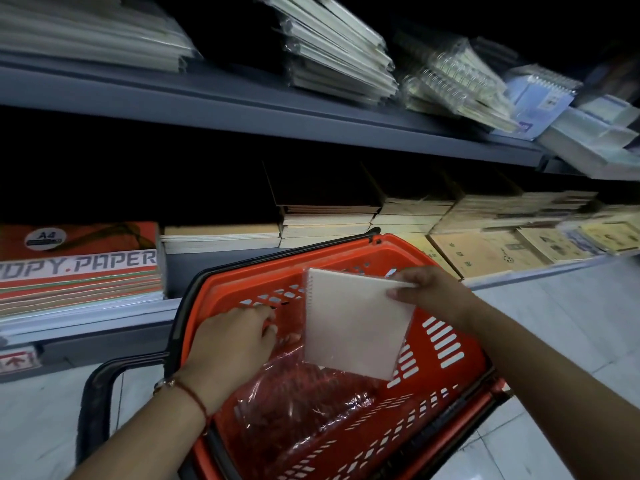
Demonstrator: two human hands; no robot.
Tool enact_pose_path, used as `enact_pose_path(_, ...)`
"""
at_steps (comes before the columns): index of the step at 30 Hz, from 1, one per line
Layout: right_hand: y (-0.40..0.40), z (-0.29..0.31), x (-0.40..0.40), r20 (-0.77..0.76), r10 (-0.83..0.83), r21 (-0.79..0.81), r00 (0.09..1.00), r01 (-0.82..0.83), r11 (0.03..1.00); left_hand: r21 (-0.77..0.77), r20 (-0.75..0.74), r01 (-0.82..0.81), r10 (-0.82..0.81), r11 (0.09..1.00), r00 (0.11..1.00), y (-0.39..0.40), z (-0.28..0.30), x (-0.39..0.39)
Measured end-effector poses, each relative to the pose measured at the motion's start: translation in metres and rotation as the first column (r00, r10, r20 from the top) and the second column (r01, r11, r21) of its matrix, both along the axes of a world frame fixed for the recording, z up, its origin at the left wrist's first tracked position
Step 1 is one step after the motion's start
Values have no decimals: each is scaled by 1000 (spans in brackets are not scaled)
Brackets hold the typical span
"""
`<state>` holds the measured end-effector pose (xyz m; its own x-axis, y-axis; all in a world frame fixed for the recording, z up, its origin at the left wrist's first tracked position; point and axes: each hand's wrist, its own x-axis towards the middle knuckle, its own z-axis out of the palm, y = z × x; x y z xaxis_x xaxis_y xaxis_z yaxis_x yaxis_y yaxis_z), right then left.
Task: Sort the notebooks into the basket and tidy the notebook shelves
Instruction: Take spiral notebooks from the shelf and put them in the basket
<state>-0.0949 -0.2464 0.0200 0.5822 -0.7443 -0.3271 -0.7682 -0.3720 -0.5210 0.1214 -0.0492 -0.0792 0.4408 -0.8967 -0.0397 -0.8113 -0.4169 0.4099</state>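
Pinched at one corner by the right hand (427,294), a spiral notebook (356,323) hangs over the red basket (450,344). Left hand (233,337) reaches inside the basket, grip hidden. Light, probably stiff-covered; an edge grip should suffice.

Dim overall; recesses of the grey metal shelves (242,98) above both hands fall to black. Motion blur smears upper stacks. Wide-angle bending at edges.

copy paper reams (79,268) (orange wrappers), tiled floor (554,306)
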Motion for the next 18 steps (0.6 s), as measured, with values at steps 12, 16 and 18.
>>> enact_pose_path(12,8,44,23,657,-423,556,623,-23,831,-96,-516,-35,-20,995,856,-2,3,-1)
enact_pose_path(16,14,57,32,649,-547,657,529,-26,754,-244,-822,-241,-69,939,565,4,18,2)
enact_pose_path(18,19,63,39,644,-573,681,506,-38,732,-283,-847,-296,-93,912,524,10,27,6)
